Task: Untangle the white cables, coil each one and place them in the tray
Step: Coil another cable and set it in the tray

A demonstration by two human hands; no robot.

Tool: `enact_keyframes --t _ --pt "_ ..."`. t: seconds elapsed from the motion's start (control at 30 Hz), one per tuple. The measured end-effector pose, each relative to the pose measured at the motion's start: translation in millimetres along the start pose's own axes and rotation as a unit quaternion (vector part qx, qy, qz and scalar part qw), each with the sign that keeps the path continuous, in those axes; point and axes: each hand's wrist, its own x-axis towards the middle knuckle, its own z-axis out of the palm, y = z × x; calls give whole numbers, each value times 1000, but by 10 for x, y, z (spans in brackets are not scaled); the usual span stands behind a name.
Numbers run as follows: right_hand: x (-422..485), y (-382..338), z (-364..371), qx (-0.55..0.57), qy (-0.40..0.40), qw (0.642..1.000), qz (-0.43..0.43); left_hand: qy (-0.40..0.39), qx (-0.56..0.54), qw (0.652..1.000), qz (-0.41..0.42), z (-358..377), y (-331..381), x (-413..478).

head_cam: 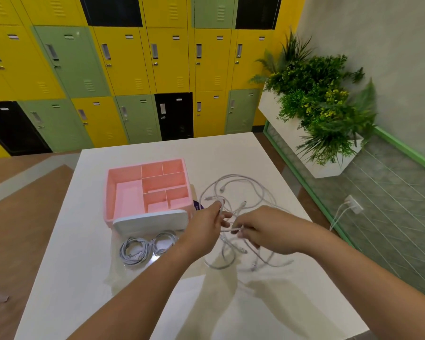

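Left hand (206,220) and right hand (263,229), fingers curled, each pinch a strand of tangled white cables (243,204); tracing one plug end out slowly should avoid tightening knots.

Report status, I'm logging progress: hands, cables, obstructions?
Left hand and right hand both gripping the tangled white cables. Two coiled cables lie near pink organizer. No obstruction seen.

Both arms are bare and stretched forward, forearms angling in so the hands nearly meet out front. The left hand (207,220) pinches the white cables (228,231) up at its fingertips (the other fingers look loosely spread, hard to say more). The right hand (263,231) sits just beside it, knuckles up, fingers curled down around a strand too.
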Motion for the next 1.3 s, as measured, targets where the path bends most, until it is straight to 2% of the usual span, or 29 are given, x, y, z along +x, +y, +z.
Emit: enact_keyframes --t 0.13,0.3,0.4,0.6,0.7,1.13,1.2,1.3 --pt "-33 67 -169 -12 91 996 -5 -43 0 999 -8 -61 -68 -34" --pt "47 179 -212 -18 189 982 -12 -58 -119 991 -34 -157 86 -132" --pt "87 259 -214 -1 236 972 -7 -64 -100 993 -3 -165 157 -169" --pt "142 413 -224 38 279 960 4 4 -180 984 3 -199 235 -146" --pt "163 467 -203 28 299 954 4 6 -198 980 -7 -243 273 -146" --pt "290 549 -91 98 346 932 44 -54 -348 934 -52 -284 432 -107" --pt "316 544 -31 119 320 938 66 -53 -394 915 -63 -281 475 -88" --pt "353 491 200 210 232 946 91 -61 -444 891 -67 -280 566 -40"
